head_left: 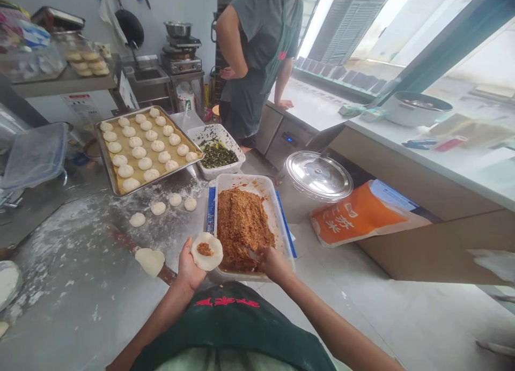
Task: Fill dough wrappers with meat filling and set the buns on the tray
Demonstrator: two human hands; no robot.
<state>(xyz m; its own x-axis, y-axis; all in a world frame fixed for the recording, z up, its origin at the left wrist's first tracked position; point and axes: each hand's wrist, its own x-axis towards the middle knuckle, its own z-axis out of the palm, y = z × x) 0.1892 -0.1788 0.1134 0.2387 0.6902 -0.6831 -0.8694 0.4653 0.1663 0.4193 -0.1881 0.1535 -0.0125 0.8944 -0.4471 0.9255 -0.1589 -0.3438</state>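
On the fingers of my left hand (190, 268) rests a round dough wrapper (212, 259) with a small dab of brown filling (205, 249) at its middle. My right hand (275, 264) grips a metal spreader (251, 253), whose far end reaches into the reddish-brown minced filling (245, 221). That filling is heaped in a white plastic tub (285, 226) right in front of me. Left of my left hand, another flat wrapper (150, 261) lies across a wooden rolling pin (120, 238). Several pleated buns (158, 208) sit on the floured steel table (92, 269).
A lined metal tray (116, 186) holds rows of pleated buns. Behind the filling tub stands a tub of chopped greens (219, 171). To the right are a lidded steel pot (317, 178) and an orange bag (354, 213). A co-worker (261, 54) stands beyond, one hand on the counter.
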